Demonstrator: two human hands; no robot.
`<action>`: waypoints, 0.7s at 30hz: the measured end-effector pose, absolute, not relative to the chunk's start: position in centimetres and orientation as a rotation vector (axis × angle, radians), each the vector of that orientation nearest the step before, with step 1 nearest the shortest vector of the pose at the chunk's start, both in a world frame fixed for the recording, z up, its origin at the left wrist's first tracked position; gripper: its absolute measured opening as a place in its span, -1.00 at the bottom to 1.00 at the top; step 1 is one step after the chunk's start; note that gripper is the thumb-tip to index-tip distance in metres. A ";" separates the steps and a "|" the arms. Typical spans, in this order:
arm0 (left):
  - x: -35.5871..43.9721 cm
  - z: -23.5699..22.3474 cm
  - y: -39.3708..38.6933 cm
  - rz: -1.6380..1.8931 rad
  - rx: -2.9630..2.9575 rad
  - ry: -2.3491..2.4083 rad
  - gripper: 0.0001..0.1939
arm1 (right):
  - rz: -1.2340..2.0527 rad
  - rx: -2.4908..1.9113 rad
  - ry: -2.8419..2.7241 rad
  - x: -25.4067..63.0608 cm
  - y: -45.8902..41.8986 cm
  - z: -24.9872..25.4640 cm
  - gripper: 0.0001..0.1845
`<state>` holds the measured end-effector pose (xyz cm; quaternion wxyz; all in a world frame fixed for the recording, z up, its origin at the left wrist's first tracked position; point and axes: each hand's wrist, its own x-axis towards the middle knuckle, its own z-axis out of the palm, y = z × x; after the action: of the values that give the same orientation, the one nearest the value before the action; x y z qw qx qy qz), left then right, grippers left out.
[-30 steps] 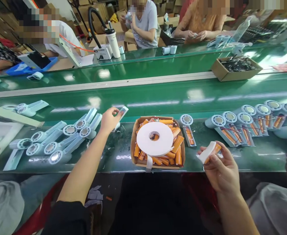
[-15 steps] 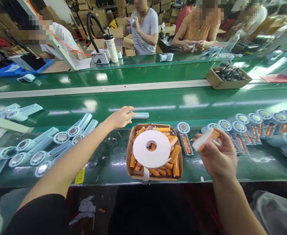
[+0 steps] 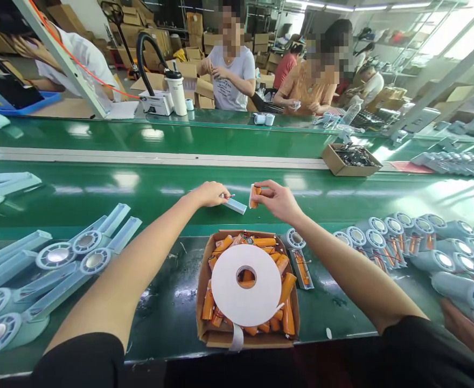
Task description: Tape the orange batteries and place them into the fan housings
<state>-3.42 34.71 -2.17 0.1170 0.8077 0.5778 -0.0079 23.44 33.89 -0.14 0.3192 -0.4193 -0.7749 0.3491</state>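
My left hand [image 3: 210, 194] is closed around the head end of a light blue fan housing [image 3: 236, 205], whose hollow handle points right above the green belt. Close by on the right, my right hand [image 3: 277, 200] pinches an orange battery [image 3: 255, 196] with a white strip on its left side. Battery and handle look slightly apart. Below them stands a cardboard box [image 3: 204, 338] of orange batteries [image 3: 288, 288]. A white tape roll [image 3: 227, 288] lies flat on top, its loose end hanging over the front. Beside the box rests a housing with a battery in its handle [image 3: 302, 269].
Empty-handled fan housings [image 3: 55, 256] lie at left, and several with batteries [image 3: 376, 240] at right. A co-worker's hand [image 3: 463, 328] touches a housing at lower right. A small carton of dark parts [image 3: 352, 171] stands across the belt. Co-workers sit opposite.
My right hand has carried the battery leftward and away from me, toward the housing. My left hand now grips the housing, whose handle has turned to slant downward. The view has shifted.
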 end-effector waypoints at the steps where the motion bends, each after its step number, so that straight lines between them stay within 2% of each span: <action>1: -3.3 -2.0 34.8 -0.001 2.335 1.711 -0.77 | 0.885 -1.121 -2.115 22.7 34.3 -0.2 -0.58; 5: -2.5 -1.8 35.0 0.074 2.248 1.775 -0.77 | 0.768 -1.125 -2.344 20.6 35.6 -0.1 -0.67; 11: -0.9 -1.1 34.5 0.135 2.203 1.768 -0.79 | 0.448 -1.192 -2.693 19.1 35.7 -0.4 -0.69; 15: 0.4 -0.2 32.8 0.150 2.169 1.793 -0.70 | 0.407 -1.134 -2.758 18.7 35.2 -1.6 -0.67; 18: 0.9 -0.1 32.4 0.154 2.113 1.837 -0.81 | 0.305 -1.188 -2.846 18.3 36.1 -3.2 -0.59; 21: 1.2 -0.1 32.3 0.174 2.078 1.873 -0.79 | 0.297 -1.224 -2.882 17.7 36.8 -3.9 -0.59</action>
<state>1.18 32.33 -0.09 0.1685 0.7307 0.6587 0.0614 17.67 36.81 -3.87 -0.0016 -0.3891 -0.9163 0.0944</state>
